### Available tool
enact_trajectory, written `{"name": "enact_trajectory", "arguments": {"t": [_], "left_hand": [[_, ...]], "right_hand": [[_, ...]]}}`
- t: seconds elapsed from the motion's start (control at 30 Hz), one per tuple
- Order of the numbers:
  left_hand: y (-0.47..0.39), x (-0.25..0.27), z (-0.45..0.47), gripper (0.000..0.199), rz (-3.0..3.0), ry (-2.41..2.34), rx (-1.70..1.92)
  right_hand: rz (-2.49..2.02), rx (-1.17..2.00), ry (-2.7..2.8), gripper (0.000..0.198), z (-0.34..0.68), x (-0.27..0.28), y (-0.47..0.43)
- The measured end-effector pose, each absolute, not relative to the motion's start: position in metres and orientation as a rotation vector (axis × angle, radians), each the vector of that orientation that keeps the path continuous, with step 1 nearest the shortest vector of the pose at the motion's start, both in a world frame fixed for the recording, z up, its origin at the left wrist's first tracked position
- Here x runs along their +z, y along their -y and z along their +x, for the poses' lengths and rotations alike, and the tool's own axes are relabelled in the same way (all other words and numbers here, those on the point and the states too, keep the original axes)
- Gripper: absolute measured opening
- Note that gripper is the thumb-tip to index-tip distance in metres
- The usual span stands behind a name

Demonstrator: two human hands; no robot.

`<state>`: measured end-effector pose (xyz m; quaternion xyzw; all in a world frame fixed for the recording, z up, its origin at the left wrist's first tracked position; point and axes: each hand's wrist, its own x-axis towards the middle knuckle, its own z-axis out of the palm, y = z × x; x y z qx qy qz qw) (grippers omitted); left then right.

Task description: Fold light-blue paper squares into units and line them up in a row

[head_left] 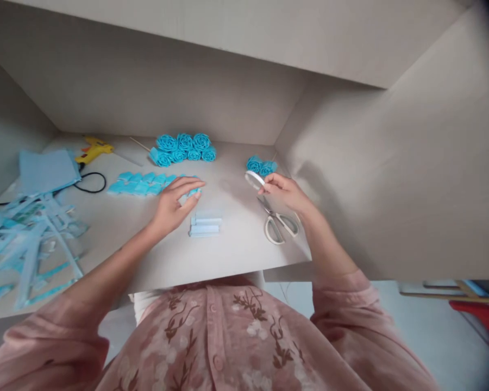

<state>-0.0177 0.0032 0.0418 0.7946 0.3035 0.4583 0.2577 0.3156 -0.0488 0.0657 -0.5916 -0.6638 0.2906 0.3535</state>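
My right hand [285, 191] pinches a thin white ring [254, 180], which looks like a narrow roll of tape, between thumb and fingers above the table. Just below that hand lie scissors [277, 221] with white handles, blades slightly apart. My left hand [178, 201] hovers over the right end of a row of folded blue paper pieces [140, 184], its fingers stretched out and the thumb apart. A bit of blue shows between thumb and fingers; whether they touch it I cannot tell. Nearer me, a few pale blue rolled strips [205, 227] lie on the table.
Several blue paper roses [184, 149] sit at the back, with more roses [261, 165] at the right. A yellow glue gun [93, 150], a stack of pale blue sheets [49, 170] and a heap of paper offcuts [32, 239] are left. Walls and an overhead panel [236, 32] enclose the table.
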Motion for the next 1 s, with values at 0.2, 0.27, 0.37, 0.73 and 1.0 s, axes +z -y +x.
{"name": "enact_trajectory", "arguments": {"t": [0.2, 0.27, 0.37, 0.73, 1.0], "left_hand": [[0.009, 0.075, -0.002, 0.037, 1.929, -0.621, 0.99], [0.009, 0.072, 0.001, 0.034, 1.733, -0.564, 0.832], [0.009, 0.062, 0.0, 0.03, 1.422, -0.485, 0.742], [0.014, 0.055, -0.01, 0.032, 1.117, -0.329, 0.65], [0.008, 0.06, -0.003, 0.027, 1.231, -0.421, 0.603]], "right_hand": [[-1.232, 1.132, 1.753, 0.024, 0.252, 0.101, 0.059], [-1.215, 1.143, 1.745, 0.028, 0.24, 0.101, 0.057], [-1.176, 1.124, 1.635, 0.037, 0.233, 0.093, 0.051], [-1.179, 0.998, 1.648, 0.035, 0.219, 0.086, 0.057], [-1.21, 0.52, 2.11, 0.029, 0.214, 0.111, 0.061]]}}
